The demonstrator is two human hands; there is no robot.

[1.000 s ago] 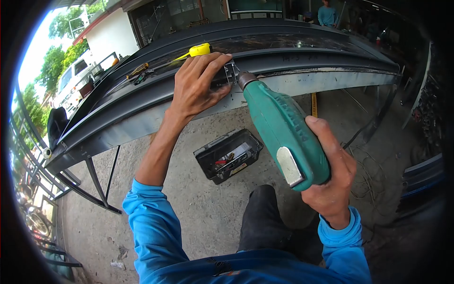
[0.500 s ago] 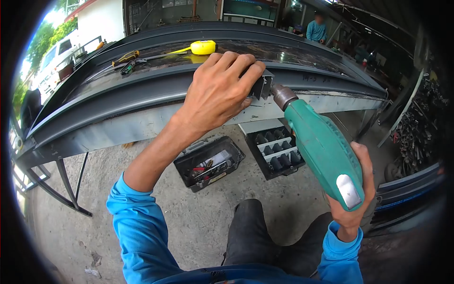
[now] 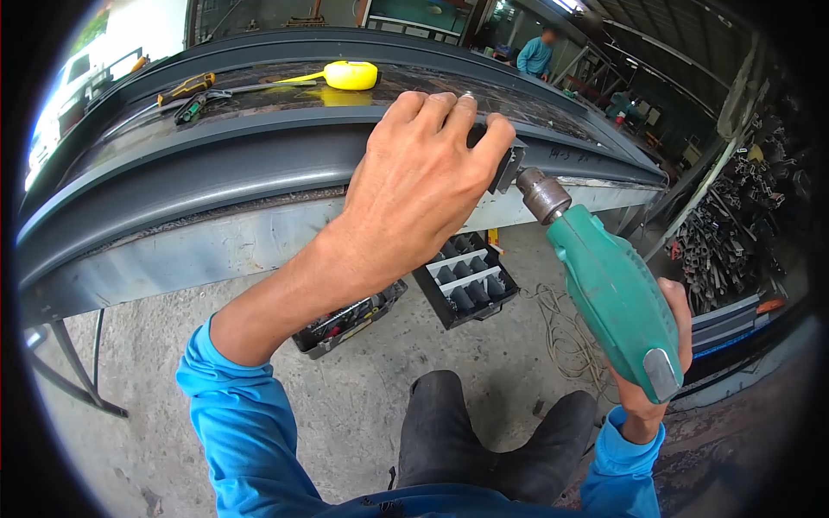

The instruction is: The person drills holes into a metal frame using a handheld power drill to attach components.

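My left hand [image 3: 423,177] is closed over a short dark metal profile [image 3: 508,168] at the near edge of a long dark grey metal frame [image 3: 259,168]. The profile's end pokes out past my fingers; the rest is hidden under my palm. In my right hand [image 3: 637,401] is a green power drill [image 3: 609,285], gripped by its handle and slanting up to the left. The drill's chuck [image 3: 544,197] points at the profile's open end, very close to it. I cannot make out whether the bit touches the metal.
On the bench top lie a yellow tape measure [image 3: 350,75], a yellow-and-black handled tool [image 3: 186,89] and a green-handled tool [image 3: 192,108]. Below are a toolbox [image 3: 350,319] and a compartment tray [image 3: 471,281]. Cable [image 3: 566,332] coils on the floor. A person [image 3: 535,56] stands far back.
The view has shifted, and bench tools now appear farther left. My left hand and the drill appear farther right, with the chuck still close to the profile's end. Both grips stay the same.
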